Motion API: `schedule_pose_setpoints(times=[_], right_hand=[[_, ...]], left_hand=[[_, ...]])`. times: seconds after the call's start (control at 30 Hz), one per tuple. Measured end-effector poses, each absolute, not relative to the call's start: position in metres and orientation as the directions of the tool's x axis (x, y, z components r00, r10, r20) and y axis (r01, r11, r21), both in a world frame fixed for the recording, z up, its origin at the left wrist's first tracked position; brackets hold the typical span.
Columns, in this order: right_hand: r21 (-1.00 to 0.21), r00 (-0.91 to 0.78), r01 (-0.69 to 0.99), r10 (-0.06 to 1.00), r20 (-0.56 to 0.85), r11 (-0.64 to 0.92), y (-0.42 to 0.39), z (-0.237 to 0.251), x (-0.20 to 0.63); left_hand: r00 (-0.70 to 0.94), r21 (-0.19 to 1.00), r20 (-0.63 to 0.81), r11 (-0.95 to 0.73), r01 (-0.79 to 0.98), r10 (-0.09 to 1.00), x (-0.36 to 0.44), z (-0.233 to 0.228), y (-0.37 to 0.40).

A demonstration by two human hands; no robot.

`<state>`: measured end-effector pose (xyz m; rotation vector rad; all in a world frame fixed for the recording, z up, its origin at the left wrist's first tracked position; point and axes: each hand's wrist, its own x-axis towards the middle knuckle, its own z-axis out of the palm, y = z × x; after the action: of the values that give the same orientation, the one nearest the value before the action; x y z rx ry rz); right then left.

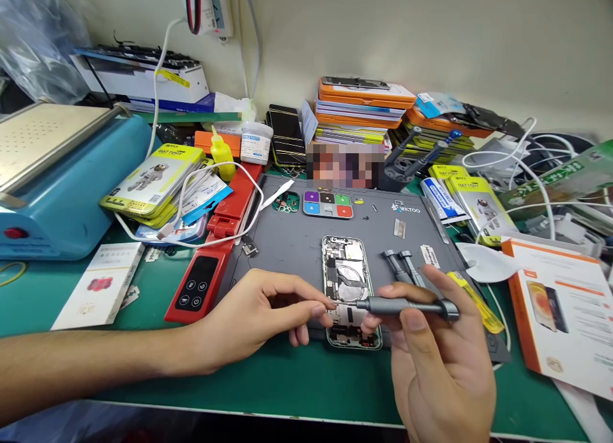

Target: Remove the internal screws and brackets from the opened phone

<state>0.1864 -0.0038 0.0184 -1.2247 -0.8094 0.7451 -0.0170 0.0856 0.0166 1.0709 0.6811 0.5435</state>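
Observation:
My right hand is wrapped round a grey screwdriver, held level with its thin bit pointing left. The thumb and forefinger of my left hand are pinched together at the bit's tip. Whatever lies between those fingertips is hidden or too small to name. Just beneath both hands, an opened smartphone lies on the dark grey work mat, its inner parts exposed. My fingers and the screwdriver cover part of its lower half. Two more grey screwdrivers lie right of the phone.
A coloured screw tray sits at the mat's back. Left are a red clamp tool, battery packs and a blue machine. Right stand an orange-white box, white cables and a yellow tool. Orange boxes are stacked behind.

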Motion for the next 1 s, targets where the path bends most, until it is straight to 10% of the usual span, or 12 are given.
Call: schedule_pose_setpoints(times=[1.0], right_hand=[[-0.983, 0.455, -0.114, 0.887, 0.080, 0.147, -0.0038, 0.0183, 0.1886]], left_hand=[[0.694, 0.913, -0.257, 0.404, -0.053, 0.672, -0.0195, 0.0197, 0.0863]])
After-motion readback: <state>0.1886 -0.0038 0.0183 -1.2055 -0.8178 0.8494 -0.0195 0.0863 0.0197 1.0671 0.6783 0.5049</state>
